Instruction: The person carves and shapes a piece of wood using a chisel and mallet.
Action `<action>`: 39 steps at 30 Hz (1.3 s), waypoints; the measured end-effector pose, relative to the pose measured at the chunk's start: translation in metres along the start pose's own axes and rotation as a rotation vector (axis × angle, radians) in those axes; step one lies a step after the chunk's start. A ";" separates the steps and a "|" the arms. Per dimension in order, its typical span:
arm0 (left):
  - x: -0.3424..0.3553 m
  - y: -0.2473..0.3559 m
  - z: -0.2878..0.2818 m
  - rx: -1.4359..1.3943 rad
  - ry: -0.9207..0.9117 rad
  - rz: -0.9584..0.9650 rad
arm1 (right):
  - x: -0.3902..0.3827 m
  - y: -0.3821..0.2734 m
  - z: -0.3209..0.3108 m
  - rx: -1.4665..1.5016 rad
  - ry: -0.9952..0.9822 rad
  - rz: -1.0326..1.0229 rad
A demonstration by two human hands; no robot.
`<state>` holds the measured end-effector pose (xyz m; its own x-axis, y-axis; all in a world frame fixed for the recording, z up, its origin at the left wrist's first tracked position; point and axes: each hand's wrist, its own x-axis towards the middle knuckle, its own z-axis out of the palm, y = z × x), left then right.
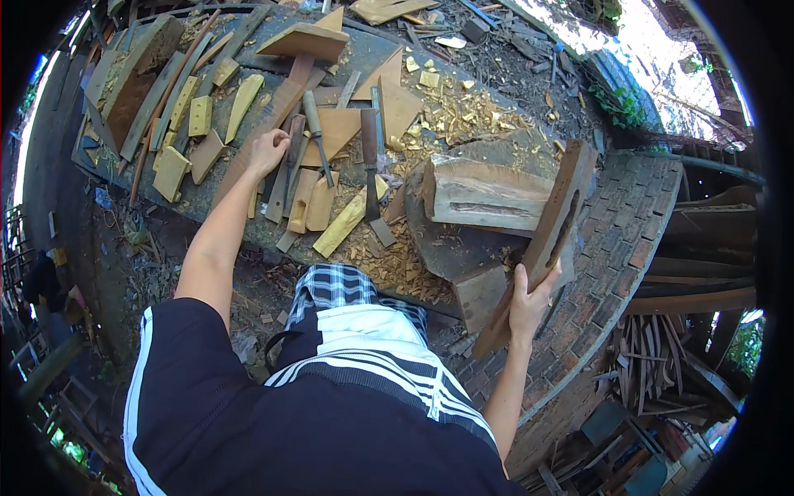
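Observation:
My right hand [529,306] grips a long wooden beam [539,236] near its lower part, thumb on one side and fingers on the other. The beam stands at a slant, with slots cut into its face. Over on the left, my left hand [269,152] is curled, its fingertips close beside a dark-handled chisel [294,139]. Whether those fingers hold anything is hidden. To the right of that lie a thin chisel with a greyish handle [312,114] and a broad chisel [369,145]. Small wooden blocks [303,201] rest below them.
A thick slotted timber [488,197] lies on a round chopping stump [447,244] beside the beam. Wood chips [463,116] cover much of the worktable. Several yellowish offcuts [200,116] and boards [141,66] sit at the left. A brick surface [616,223] runs along the right.

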<state>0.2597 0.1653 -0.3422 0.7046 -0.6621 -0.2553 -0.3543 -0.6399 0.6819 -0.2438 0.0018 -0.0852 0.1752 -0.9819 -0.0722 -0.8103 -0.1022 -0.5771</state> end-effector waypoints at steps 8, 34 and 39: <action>-0.023 0.042 0.025 0.187 0.091 -0.166 | -0.005 -0.011 -0.001 0.024 0.000 0.056; -0.104 0.445 -0.038 -1.162 -0.642 0.710 | -0.004 0.007 0.010 0.164 0.002 0.088; -0.122 0.473 0.010 -1.014 -0.648 0.778 | -0.004 0.011 0.010 0.160 0.019 0.073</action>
<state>-0.0001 -0.0606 0.0041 0.0409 -0.9432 0.3296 0.2653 0.3282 0.9066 -0.2476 0.0062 -0.0989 0.1076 -0.9888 -0.1036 -0.7210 -0.0058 -0.6930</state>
